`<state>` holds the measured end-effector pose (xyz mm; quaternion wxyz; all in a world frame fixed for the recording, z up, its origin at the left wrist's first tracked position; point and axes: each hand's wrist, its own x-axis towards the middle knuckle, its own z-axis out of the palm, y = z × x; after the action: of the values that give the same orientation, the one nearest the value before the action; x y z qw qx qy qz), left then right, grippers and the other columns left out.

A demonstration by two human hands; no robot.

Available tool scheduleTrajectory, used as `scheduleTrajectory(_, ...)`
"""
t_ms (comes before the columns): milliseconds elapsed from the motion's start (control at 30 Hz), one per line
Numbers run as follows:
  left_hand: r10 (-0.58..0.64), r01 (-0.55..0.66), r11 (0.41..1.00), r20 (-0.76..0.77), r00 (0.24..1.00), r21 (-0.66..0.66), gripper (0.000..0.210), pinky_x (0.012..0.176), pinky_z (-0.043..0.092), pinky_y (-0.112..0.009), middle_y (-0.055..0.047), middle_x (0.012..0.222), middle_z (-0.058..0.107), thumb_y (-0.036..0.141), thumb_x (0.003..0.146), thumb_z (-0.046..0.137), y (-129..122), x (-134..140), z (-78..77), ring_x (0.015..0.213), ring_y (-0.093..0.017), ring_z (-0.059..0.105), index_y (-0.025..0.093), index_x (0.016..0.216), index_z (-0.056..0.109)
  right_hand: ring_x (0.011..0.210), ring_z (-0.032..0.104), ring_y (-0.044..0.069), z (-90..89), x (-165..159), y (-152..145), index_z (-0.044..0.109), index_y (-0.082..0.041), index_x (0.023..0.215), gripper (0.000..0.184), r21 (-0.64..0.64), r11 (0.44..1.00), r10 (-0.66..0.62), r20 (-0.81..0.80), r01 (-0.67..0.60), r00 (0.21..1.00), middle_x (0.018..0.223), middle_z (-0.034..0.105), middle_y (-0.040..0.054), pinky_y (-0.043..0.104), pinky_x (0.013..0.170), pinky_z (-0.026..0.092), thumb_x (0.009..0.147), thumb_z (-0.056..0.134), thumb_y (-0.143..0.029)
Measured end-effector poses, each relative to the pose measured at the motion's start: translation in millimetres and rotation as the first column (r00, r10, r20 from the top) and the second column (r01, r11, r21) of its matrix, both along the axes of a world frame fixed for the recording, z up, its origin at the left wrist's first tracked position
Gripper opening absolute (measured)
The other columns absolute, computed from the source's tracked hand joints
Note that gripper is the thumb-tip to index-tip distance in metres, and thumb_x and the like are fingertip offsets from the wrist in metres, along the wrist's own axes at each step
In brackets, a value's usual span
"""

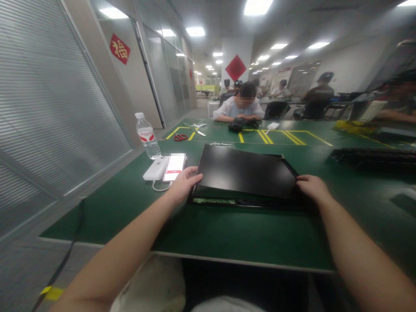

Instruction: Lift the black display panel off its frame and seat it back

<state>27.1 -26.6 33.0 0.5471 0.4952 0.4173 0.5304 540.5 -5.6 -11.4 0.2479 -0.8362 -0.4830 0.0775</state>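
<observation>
A flat black display panel [245,171] lies slightly askew over a dark frame [287,164] on the green table. Along the near edge a strip of green circuit board [212,201] shows. My left hand [185,184] grips the panel's left edge, thumb on top and fingers beneath or behind it. At the right edge my right hand [312,187] pinches the panel or the frame beside it; its fingertips are partly hidden. What lies under the panel is out of sight.
Left on the table [240,242] are a water bottle [147,136], a white power bank [154,169] and a lit phone [174,167]. Farther back lie red-handled scissors [180,137] and a black bundle [242,125] before a seated person [238,108]. Dark parts [367,159] lie right.
</observation>
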Motion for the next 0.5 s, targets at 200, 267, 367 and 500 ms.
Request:
scheduleTrajectory(200, -0.041, 0.040, 0.999, 0.076, 0.996, 0.011, 0.062, 0.103, 0.065, -0.050, -0.011, 0.110, 0.088, 0.037, 0.065, 0.109, -2.6, 0.6, 1.2, 0.104, -0.033, 0.085, 0.017, 0.115, 0.078, 0.110, 0.081, 0.036, -0.5, -0.7, 2.0, 0.088, -0.020, 0.124, 0.043, 0.064, 0.998, -0.021, -0.065, 0.025, 0.998, 0.117, 0.085, 0.0156, 0.046, 0.100, 0.063, 0.086, 0.074, -0.031)
scheduleTrajectory(267, -0.059, 0.056, 0.998, 0.093, 0.994, 0.027, 0.065, 0.107, 0.064, -0.053, -0.011, 0.111, 0.088, 0.037, 0.065, 0.109, -2.7, -0.3, 1.2, 0.107, -0.034, 0.085, 0.017, 0.118, 0.077, 0.108, 0.081, 0.036, -0.2, -0.2, 2.1, 0.087, -0.019, 0.130, 0.047, 0.076, 0.996, -0.039, -0.091, 0.047, 0.995, 0.115, 0.085, 0.0162, 0.047, 0.100, 0.063, 0.088, 0.074, -0.035)
scheduleTrajectory(367, -0.080, 0.073, 0.995, 0.120, 0.990, 0.067, 0.070, 0.116, 0.061, -0.057, -0.011, 0.113, 0.088, 0.038, 0.066, 0.111, -2.5, -0.8, 0.4, 0.114, -0.036, 0.085, 0.018, 0.123, 0.076, 0.112, 0.081, 0.037, 2.6, -1.8, 1.2, 0.089, -0.019, 0.124, 0.042, 0.086, 0.994, -0.050, -0.111, 0.059, 0.993, 0.115, 0.085, 0.0170, 0.047, 0.103, 0.063, 0.092, 0.071, -0.040)
scheduleTrajectory(500, -0.091, 0.078, 0.993, 0.153, 0.984, 0.093, 0.076, 0.118, 0.061, -0.058, -0.011, 0.115, 0.089, 0.040, 0.063, 0.113, -1.9, 0.2, -0.9, 0.115, -0.036, 0.085, 0.019, 0.126, 0.075, 0.112, 0.081, 0.039, 4.8, -3.6, -1.3, 0.091, -0.019, 0.110, 0.036, 0.110, 0.989, -0.083, -0.140, 0.098, 0.987, 0.110, 0.086, 0.0184, 0.048, 0.100, 0.064, 0.094, 0.070, -0.043)
